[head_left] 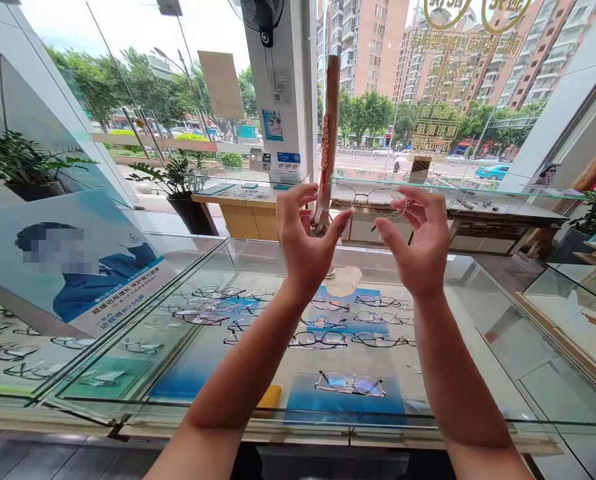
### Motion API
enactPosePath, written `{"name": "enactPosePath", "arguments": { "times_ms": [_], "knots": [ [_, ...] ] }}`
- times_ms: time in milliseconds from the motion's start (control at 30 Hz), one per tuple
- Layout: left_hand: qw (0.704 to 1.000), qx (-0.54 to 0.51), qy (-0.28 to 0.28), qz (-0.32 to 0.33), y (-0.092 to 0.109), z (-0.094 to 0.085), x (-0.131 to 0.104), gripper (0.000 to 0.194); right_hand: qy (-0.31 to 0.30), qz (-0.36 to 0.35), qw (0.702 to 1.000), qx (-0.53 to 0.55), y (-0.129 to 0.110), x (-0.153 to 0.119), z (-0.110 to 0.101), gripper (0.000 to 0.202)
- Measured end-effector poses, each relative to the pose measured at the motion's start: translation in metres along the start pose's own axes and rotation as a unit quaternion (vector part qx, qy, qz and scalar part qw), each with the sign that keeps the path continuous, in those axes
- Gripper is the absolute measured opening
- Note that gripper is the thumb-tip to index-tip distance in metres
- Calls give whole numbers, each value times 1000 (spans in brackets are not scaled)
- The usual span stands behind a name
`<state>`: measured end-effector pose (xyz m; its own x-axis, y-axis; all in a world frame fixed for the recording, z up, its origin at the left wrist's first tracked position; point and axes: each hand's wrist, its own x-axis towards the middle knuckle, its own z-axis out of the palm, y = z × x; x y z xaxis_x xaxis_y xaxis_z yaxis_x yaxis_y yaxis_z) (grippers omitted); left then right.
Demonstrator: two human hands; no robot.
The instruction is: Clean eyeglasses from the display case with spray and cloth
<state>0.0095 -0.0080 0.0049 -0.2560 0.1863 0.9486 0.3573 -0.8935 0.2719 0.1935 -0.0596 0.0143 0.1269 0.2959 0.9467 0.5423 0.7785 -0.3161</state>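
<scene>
A thin-rimmed pair of glasses is held up in the air, a little above the middle of the view, toward 1 o'clock. The person's left hand grips its 9 o'clock end with curled fingers and thumb, and the right hand grips the 3 o'clock end likewise. Below, at 6 o'clock, stands a glass desk; a pale cloth shows there, though whether it lies on or under the glass cannot be told. Farther down are rows of spectacles, partly hidden by the forearms, then a lone metal-rimmed pair over a blue sheet. At 7 o'clock a yellow item peeks out beside the left forearm.

Just behind the left hand, toward 11 o'clock, rises a wooden post. A potted plant stands at 9 o'clock, and a wall fan hangs at 11 o'clock.

Between 8 and 9 o'clock, a poster carries Chinese print, including "保护视力健康" and "近视增长>50度". Gold window lettering shows toward 2 o'clock, hard to read; the post's reddish characters are too small.
</scene>
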Motion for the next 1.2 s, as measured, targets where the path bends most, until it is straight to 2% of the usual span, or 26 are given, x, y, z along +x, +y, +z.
{"name": "enactPosePath", "arguments": {
  "times_ms": [100,233,400,600,767,867,1000,1100,1200],
  "knots": [
    [1000,-10,0,14,8,3,8,55,11,-12,1000,-11,-3,8,-3,45],
    [1000,-2,-8,18,6,2,3,57,6,-28,999,-33,-1,5,-5,47],
    [998,47,12,33,14,-4,2,57,-14,2,1000,-16,3,1,-3,49],
    [990,102,41,86,26,-16,5,54,-48,20,999,9,11,-3,3,52],
    [992,96,33,72,14,-16,2,61,-12,-20,999,-24,4,-6,12,56],
    [994,82,32,67,1,-11,-2,63,25,-38,997,-56,-3,-9,16,54],
    [998,49,24,40,-13,-2,-8,64,32,-52,991,-119,-8,-13,19,55],
    [999,25,11,25,-16,1,-10,66,40,-80,982,-168,-8,-13,18,55],
    [1000,19,3,24,-15,2,-11,67,48,-81,982,-164,-7,-12,18,50]
  ]
}}
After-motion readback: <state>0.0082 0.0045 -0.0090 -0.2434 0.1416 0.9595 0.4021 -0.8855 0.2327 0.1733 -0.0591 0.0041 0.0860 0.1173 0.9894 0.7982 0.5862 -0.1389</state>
